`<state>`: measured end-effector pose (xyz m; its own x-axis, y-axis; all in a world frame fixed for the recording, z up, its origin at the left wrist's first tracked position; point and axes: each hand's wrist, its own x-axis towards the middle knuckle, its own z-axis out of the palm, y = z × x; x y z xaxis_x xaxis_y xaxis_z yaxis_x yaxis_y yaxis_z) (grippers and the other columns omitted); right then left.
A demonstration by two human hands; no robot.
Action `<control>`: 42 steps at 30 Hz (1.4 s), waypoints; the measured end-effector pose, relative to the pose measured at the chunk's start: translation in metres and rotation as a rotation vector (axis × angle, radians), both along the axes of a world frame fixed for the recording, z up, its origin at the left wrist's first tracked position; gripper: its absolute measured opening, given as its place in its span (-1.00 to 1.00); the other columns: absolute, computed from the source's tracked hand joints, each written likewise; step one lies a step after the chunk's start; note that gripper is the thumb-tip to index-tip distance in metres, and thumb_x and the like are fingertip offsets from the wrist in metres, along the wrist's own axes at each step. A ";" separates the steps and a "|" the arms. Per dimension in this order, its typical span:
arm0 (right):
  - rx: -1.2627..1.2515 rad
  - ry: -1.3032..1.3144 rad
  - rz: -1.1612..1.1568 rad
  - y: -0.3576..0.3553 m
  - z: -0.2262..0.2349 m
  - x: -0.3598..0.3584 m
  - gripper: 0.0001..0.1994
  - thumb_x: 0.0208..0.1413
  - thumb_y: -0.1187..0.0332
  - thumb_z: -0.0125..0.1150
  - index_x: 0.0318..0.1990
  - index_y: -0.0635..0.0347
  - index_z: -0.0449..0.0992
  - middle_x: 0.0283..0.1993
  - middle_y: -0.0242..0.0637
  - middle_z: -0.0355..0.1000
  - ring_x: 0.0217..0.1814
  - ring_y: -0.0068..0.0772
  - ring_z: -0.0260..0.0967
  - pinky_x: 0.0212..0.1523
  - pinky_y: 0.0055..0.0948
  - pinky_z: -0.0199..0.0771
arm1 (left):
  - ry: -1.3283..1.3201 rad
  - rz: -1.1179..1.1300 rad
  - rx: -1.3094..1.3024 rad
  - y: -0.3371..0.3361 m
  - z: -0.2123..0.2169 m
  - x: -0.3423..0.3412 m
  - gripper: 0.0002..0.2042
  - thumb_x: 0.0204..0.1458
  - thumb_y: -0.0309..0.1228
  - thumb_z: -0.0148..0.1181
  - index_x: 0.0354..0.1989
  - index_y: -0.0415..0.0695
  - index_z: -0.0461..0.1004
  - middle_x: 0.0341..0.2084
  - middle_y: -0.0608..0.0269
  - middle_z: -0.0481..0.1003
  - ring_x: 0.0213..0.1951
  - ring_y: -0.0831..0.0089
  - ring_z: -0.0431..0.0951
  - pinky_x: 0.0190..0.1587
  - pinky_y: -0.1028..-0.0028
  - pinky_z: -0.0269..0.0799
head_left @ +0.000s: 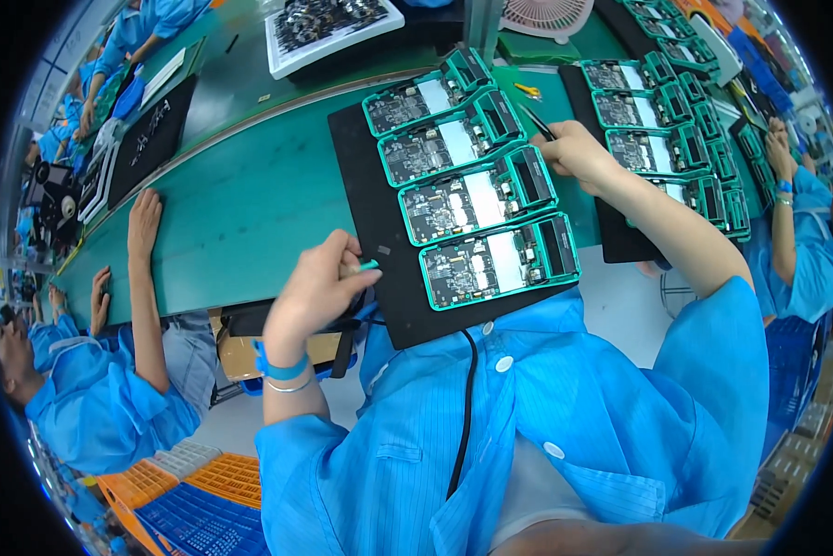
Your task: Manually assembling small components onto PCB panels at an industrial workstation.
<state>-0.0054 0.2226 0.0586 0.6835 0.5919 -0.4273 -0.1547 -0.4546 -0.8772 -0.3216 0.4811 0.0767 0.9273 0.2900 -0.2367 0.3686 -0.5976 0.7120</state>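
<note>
My left hand (313,287) is closed, pinching a small green piece (368,266) between thumb and fingers over the left edge of a black mat (366,199). What kind of piece it is cannot be made out. On the mat lies a column of several green-framed device housings (454,269), each with a dark circuit board, a silvery-white plate and a raised black end on the right. My right hand (579,157) is past the upper right of this column, its fingers wrapped round slim dark tweezers (537,122) pointing up and left. A small grey piece (384,250) lies near my left fingers.
A second mat with more housings (634,111) stands to the right. Beyond are a white tray of dark parts (333,32), a pink fan (546,14) and a yellow-handled tool (528,91). Co-workers' arms (146,278) rest on the green bench (240,232) at left; another person works at right.
</note>
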 end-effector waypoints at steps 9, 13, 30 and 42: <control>-0.010 -0.914 0.078 0.036 0.046 0.026 -0.65 0.36 0.09 0.12 -0.19 0.23 0.59 -0.37 -0.37 0.51 -0.34 -0.45 0.42 -0.24 -0.43 0.38 | -0.516 0.040 0.361 0.083 -0.016 0.132 -0.71 0.16 -0.41 0.29 0.05 -0.20 0.58 -0.22 -0.06 0.58 -0.13 -0.03 0.60 -0.09 0.23 0.52; 0.051 -1.396 0.182 0.071 0.047 0.021 -0.73 0.25 0.09 0.19 -0.26 0.09 0.60 -0.28 -0.32 0.56 -0.24 -0.18 0.54 -0.23 -0.24 0.48 | -0.713 0.093 0.518 0.086 -0.044 0.174 -0.80 0.15 -0.47 0.26 -0.06 -0.12 0.66 -0.23 0.01 0.60 -0.19 0.05 0.63 -0.11 0.31 0.53; -0.187 -1.579 0.585 0.170 0.037 0.035 -0.78 0.10 0.16 0.35 -0.32 0.11 0.59 -0.32 -0.28 0.56 -0.25 -0.17 0.58 -0.23 -0.20 0.52 | -0.899 0.078 0.524 0.071 -0.057 0.184 -0.93 0.04 -0.58 0.30 -0.31 -0.18 0.61 -0.36 0.10 0.51 -0.29 0.10 0.59 -0.24 0.26 0.52; -0.245 -1.587 0.637 0.182 0.029 0.039 -0.78 0.05 0.12 0.37 -0.35 0.05 0.62 -0.39 -0.27 0.60 -0.27 -0.18 0.61 -0.23 -0.17 0.56 | -0.904 0.055 0.576 0.073 -0.057 0.185 -0.94 0.03 -0.60 0.29 -0.33 -0.18 0.61 -0.39 0.11 0.49 -0.32 0.12 0.58 -0.26 0.28 0.51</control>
